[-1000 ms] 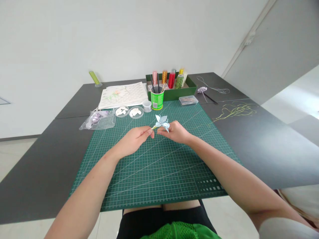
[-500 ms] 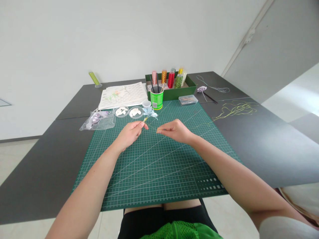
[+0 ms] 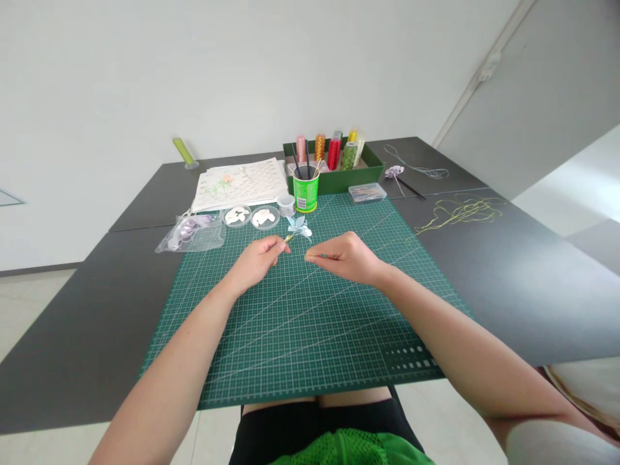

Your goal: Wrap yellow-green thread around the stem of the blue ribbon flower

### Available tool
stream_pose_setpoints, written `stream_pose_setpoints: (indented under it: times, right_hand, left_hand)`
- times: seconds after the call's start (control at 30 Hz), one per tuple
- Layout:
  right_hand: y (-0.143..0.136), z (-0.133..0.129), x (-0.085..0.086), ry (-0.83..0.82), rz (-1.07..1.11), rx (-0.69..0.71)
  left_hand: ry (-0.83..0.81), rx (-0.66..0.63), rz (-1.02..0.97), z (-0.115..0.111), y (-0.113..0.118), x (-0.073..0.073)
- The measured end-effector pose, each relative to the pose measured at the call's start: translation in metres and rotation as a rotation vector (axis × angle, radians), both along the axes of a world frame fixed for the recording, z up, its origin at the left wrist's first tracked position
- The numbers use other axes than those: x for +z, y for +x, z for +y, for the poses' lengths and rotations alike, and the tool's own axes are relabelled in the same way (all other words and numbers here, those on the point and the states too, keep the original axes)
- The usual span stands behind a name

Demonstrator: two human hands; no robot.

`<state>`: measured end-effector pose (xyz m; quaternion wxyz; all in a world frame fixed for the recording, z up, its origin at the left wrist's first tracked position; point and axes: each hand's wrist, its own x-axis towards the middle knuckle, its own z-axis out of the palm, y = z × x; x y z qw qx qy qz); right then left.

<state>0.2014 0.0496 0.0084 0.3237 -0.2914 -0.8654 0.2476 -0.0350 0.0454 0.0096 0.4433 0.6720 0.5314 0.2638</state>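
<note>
Between the thumb and fingers of my left hand (image 3: 263, 258) is the yellow-green stem of a pale blue artificial flower (image 3: 299, 226). Its petals point away from me, above the green cutting mat (image 3: 310, 336). Just right of the flower, my right hand (image 3: 346, 256) is closed in a pinch, thumb against fingers. Whatever lies in that pinch is too small to make out; a fine thread may be there, but none shows clearly. The two hands are a short gap apart.
Behind the hands stand a green cup (image 3: 305, 195) of sticks, a green box (image 3: 361, 177) with thread spools, and a clear case (image 3: 367, 192). Two dishes of white pieces (image 3: 265, 217) lie left, near a plastic bag (image 3: 191, 234). Loose yellow-green thread (image 3: 458, 213) lies right.
My left hand has moved slightly right and towards me with the flower, which now shows clear of the small round container. My right hand keeps its pinch and has barely shifted.
</note>
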Motion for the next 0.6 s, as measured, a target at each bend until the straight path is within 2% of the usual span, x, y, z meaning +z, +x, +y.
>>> stream_pose_setpoints:
  times: [0.17,0.3,0.43,0.6]
  right_hand:
    - [-0.002,-0.006,0.006,-0.206,0.152,-0.045]
    - [-0.001,-0.006,0.013,-0.359,0.349,-0.049]
    - [0.001,-0.003,0.017,-0.428,0.466,-0.037]
    - [0.001,0.001,0.016,-0.459,0.482,-0.052]
  left_hand:
    - [-0.033,-0.026,0.112,0.0,0.002,0.0]
    - [-0.071,-0.097,0.177,-0.002,0.005,0.003]
    - [-0.108,-0.21,0.174,-0.007,0.008,0.004]
    - [-0.143,-0.329,0.156,-0.015,0.014,0.004]
